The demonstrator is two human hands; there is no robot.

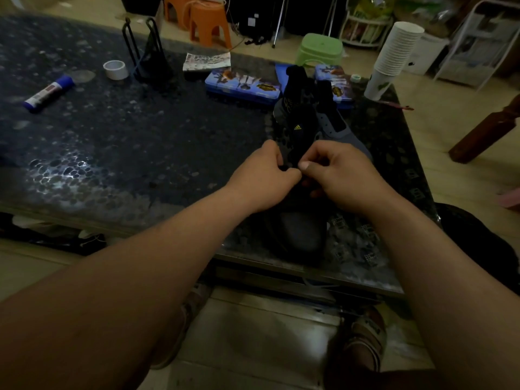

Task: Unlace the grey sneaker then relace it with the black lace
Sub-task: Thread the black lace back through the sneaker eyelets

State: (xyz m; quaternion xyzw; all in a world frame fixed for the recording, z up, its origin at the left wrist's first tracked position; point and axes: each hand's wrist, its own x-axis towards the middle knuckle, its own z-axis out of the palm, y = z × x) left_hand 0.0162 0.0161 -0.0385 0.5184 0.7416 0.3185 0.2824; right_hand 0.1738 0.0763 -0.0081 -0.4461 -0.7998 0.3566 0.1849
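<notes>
The grey sneaker [302,235] lies on the dark table [112,130] near its front right corner, toe towards me, tongue and collar raised at the far end. My left hand [264,178] and my right hand [340,175] meet over the lower eyelets. Both pinch the black lace [292,164] between thumb and fingertips. The lace is dark against the shoe, and its path through the eyelets is hard to make out in the dim light.
Two blue tins [242,84] lie behind the sneaker. A stack of paper cups [394,57] stands at the far right corner. A tape roll [115,69], a glue stick [49,93] and a black wire stand [146,52] sit to the left. Stools stand on the floor beyond.
</notes>
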